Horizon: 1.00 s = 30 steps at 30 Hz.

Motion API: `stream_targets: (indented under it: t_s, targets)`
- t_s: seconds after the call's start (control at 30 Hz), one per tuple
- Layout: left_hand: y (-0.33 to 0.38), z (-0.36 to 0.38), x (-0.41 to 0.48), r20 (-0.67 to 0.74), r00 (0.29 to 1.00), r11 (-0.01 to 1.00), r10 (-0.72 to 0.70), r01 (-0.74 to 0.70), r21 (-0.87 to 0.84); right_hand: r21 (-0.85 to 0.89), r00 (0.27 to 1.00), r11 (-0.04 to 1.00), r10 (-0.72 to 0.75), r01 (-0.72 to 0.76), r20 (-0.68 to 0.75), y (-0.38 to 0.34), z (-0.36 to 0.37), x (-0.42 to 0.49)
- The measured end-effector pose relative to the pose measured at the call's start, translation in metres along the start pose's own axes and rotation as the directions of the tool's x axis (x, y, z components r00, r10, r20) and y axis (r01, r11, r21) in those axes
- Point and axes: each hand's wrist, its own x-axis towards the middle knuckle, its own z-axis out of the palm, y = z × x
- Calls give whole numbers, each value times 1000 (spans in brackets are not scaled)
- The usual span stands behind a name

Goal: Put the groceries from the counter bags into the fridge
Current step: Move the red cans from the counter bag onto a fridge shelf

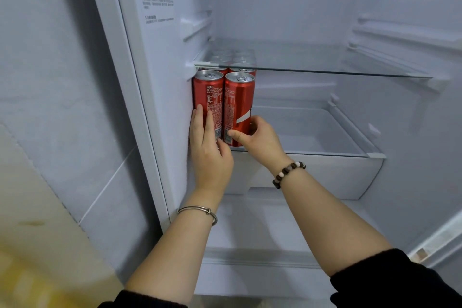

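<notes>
Several red cola cans stand in two rows at the left end of a glass fridge shelf point(325, 154), under an upper glass shelf point(325, 72). The front left can point(208, 92) has my left hand point(210, 147) laid against it with straight fingers. My right hand point(257, 140) grips the front right can point(240, 100) near its base, thumb on the front and fingers round its right side. The cans behind show only their silver tops through the upper shelf.
The white fridge's left inner wall point(160, 57) touches the can row. A clear drawer point(325, 177) sits under the can shelf. To the right of the cans the shelf is bare. A grey tiled wall point(50, 82) lies left of the fridge.
</notes>
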Motion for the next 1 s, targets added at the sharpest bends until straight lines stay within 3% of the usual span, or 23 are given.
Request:
stream_targets:
  t_s: [0.17,0.3,0.47,0.6,0.73,1.0]
  targets:
    - [3,-9,-7,57,998,999,39,-40,14,-96,998,994,-50,46,-42,5,-1,-11]
    - [13,-9,-15,120,986,993,119,-117,-19,-133,983,991,-50,26,-179,19,-17,-31]
    - [43,11,-23,264,925,959,273,-238,-156,-377,926,926,-160,21,-342,44,-51,-73]
    - [77,34,-47,448,816,928,364,-278,-247,-486,884,865,-125,-126,-451,66,-81,-117]
    - [101,51,-90,560,692,885,455,-279,-373,-437,829,846,10,-306,-560,87,-101,-170]
    - [141,53,-180,623,397,724,674,-187,-664,-315,616,714,203,-625,-761,110,-120,-290]
